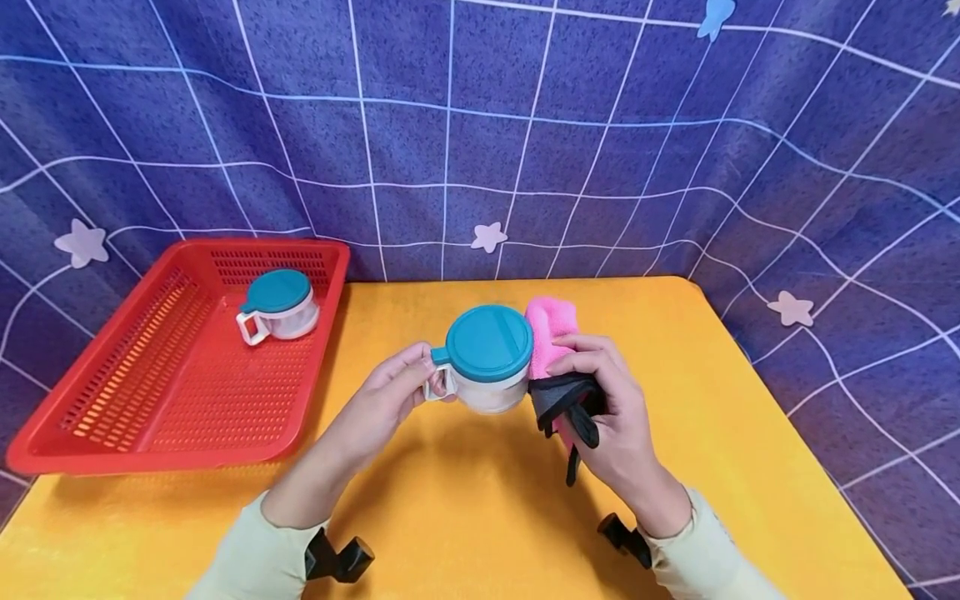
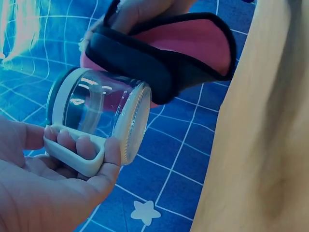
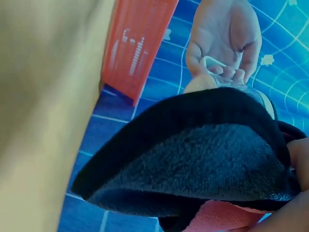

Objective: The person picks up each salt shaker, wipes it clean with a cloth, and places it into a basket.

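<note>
Apparently mid-wipe: round, teal-lidded transparent jar (image 1: pixel 487 360), pink-and-grey plush cloth (image 1: pixel 553 395).
Left hand (image 1: pixel 393 385) grips white handle (image 2: pixel 72 158); right hand (image 1: pixel 617 408) grips cloth (completion unclear).

Backdrop (image 1: pixel 487 150): behind the table (image 1: pixel 712 400) and along its right side.
Basket (image 1: pixel 165 461): on the table's left part, near the backdrop.
Basket jar (image 1: pixel 292 321): in the basket, toward its far right corner, handle to the left.
Held jar (image 1: pixel 491 393): above the table, right of the basket, lid (image 1: pixel 491 337) on top.
Left hand (image 1: pixel 393 383): left of the held jar, at its handle.
Cloth (image 1: pixel 551 333): against the held jar's right side.
Right hand (image 1: pixel 618 417): around the cloth, on its right.
</note>
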`<action>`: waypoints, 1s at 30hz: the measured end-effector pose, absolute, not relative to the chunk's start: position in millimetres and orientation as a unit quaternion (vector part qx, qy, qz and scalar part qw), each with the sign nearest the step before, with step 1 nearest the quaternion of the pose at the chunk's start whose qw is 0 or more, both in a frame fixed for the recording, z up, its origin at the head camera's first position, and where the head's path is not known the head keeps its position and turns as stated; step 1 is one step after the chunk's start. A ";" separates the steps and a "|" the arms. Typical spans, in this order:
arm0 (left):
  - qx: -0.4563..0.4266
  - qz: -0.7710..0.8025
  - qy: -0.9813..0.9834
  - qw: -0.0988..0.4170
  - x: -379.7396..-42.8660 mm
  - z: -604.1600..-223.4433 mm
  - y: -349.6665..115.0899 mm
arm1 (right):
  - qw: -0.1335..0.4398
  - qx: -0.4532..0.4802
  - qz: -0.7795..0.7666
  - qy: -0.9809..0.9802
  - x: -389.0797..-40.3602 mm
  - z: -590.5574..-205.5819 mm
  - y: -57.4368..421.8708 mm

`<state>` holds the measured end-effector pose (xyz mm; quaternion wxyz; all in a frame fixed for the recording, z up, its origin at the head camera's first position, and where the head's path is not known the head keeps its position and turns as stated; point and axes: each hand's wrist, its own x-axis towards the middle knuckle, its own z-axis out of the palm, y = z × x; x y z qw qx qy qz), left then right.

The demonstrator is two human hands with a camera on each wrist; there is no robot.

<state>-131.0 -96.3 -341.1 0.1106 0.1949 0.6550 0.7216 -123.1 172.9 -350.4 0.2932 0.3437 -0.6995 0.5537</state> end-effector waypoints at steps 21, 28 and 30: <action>0.233 0.740 0.626 0.085 -125.3 -328.3 -110.4 | 0.267 0.354 0.492 -0.749 -122.2 -366.8 164.0; 0.234 0.710 0.656 0.102 -123.7 -333.4 -113.1 | 0.185 0.339 0.562 -0.731 -131.4 -364.9 168.8; 0.231 0.704 0.664 0.106 -124.0 -334.5 -113.0 | 0.177 0.339 0.575 -0.724 -132.2 -361.9 170.0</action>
